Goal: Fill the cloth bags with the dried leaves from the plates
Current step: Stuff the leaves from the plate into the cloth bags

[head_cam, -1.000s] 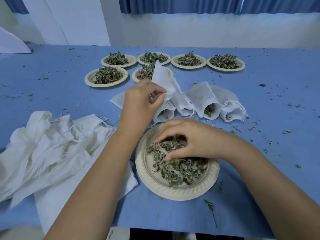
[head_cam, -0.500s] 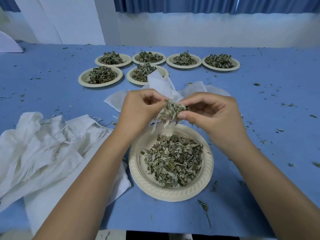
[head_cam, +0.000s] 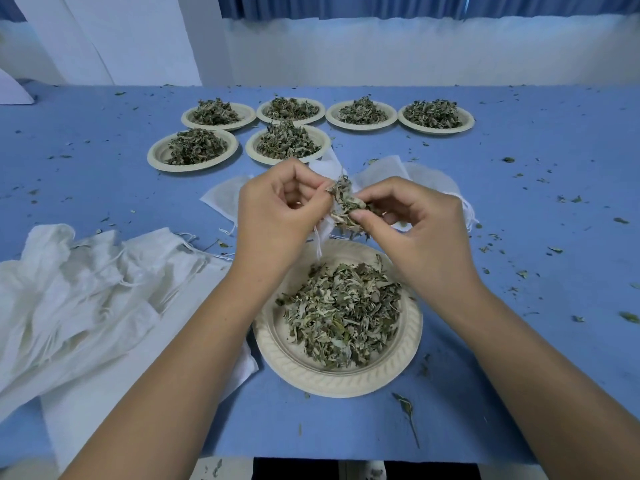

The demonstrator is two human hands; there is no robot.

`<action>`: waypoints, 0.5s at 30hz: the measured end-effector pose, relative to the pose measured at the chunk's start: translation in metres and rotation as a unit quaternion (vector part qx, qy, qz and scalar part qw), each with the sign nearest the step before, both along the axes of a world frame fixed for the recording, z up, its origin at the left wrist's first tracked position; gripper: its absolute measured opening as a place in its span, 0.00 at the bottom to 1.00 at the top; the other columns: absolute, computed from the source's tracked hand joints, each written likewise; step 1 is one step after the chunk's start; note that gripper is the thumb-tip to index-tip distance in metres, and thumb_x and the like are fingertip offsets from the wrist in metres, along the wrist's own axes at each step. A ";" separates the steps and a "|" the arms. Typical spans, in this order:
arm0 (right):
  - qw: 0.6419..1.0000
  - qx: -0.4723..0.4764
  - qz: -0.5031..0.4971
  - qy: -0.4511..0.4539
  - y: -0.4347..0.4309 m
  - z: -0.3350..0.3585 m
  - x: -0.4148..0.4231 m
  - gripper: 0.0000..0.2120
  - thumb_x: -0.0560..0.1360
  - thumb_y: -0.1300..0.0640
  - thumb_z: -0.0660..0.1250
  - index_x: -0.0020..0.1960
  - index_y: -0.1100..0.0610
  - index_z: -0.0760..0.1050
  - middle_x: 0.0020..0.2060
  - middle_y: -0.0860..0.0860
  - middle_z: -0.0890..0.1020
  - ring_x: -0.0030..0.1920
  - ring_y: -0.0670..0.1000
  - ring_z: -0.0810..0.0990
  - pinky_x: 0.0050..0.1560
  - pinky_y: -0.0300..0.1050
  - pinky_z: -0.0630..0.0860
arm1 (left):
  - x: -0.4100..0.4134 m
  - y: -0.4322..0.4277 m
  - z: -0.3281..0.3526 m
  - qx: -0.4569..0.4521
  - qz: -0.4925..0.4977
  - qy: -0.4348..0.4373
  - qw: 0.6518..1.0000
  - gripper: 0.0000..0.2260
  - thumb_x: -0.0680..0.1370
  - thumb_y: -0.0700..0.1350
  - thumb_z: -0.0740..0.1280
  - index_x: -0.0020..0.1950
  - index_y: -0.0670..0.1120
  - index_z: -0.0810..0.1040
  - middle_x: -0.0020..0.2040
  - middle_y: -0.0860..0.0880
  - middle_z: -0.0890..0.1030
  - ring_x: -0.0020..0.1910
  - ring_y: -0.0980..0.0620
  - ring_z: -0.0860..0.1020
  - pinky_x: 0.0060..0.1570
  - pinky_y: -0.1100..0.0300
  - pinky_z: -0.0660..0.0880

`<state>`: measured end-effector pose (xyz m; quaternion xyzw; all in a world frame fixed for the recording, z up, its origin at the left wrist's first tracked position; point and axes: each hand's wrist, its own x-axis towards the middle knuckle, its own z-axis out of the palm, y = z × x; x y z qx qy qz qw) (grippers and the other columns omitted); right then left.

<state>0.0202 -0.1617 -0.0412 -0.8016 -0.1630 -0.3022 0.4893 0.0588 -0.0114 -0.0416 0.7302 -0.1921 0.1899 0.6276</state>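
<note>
The left hand [head_cam: 277, 209] pinched a thin white cloth bag [head_cam: 323, 170] above a ridged paper plate [head_cam: 332, 382] of crinkled dried leaves [head_cam: 343, 313]. The right hand [head_cam: 415, 230] gripped a tuft of leaves [head_cam: 343, 206] at the bag. Limp empty bags [head_cam: 86, 289] lay crumpled on the blue table [head_cam: 519, 341].

My left hand [head_cam: 277, 209] pinches the cloth bag [head_cam: 323, 228] mouth; my right hand [head_cam: 412, 220] pinches dried leaves [head_cam: 344, 202] at it, above the plate [head_cam: 337, 379] on the bench [head_cam: 519, 237].
</note>
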 end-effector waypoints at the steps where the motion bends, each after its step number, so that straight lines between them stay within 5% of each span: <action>1: 0.999 -0.028 -0.007 -0.017 0.000 0.000 0.000 0.06 0.71 0.64 0.73 0.45 0.55 0.82 0.37 0.45 0.84 0.36 0.47 0.81 0.40 0.45 0.78 | 0.000 0.000 -0.001 0.000 0.009 -0.013 1.000 0.08 0.75 0.34 0.70 0.39 0.46 0.78 0.29 0.49 0.80 0.28 0.57 0.75 0.31 0.65 0.74; 7: 0.983 -0.158 -0.038 -0.086 -0.001 -0.001 0.002 0.06 0.71 0.69 0.70 0.46 0.62 0.83 0.38 0.52 0.84 0.34 0.52 0.80 0.39 0.41 0.76 | -0.005 -0.004 -0.006 0.025 0.059 -0.088 0.994 0.05 0.75 0.35 0.70 0.41 0.43 0.80 0.32 0.52 0.79 0.31 0.57 0.76 0.35 0.65 0.75; 11: 0.966 -0.255 -0.012 -0.043 0.002 -0.002 0.002 0.11 0.71 0.73 0.63 0.50 0.66 0.81 0.47 0.58 0.80 0.40 0.57 0.80 0.43 0.46 0.75 | -0.006 -0.005 -0.006 0.067 0.069 -0.130 0.987 0.04 0.74 0.34 0.70 0.42 0.42 0.80 0.34 0.53 0.79 0.32 0.57 0.76 0.35 0.63 0.77; 15: 0.970 -0.230 0.059 0.048 -0.005 -0.001 -0.002 0.19 0.76 0.64 0.64 0.66 0.60 0.71 0.56 0.50 0.67 0.47 0.40 0.71 0.49 0.32 0.69 | -0.002 -0.001 -0.005 0.067 0.072 -0.126 0.987 0.02 0.75 0.35 0.70 0.42 0.37 0.81 0.33 0.48 0.79 0.31 0.51 0.78 0.35 0.56 0.78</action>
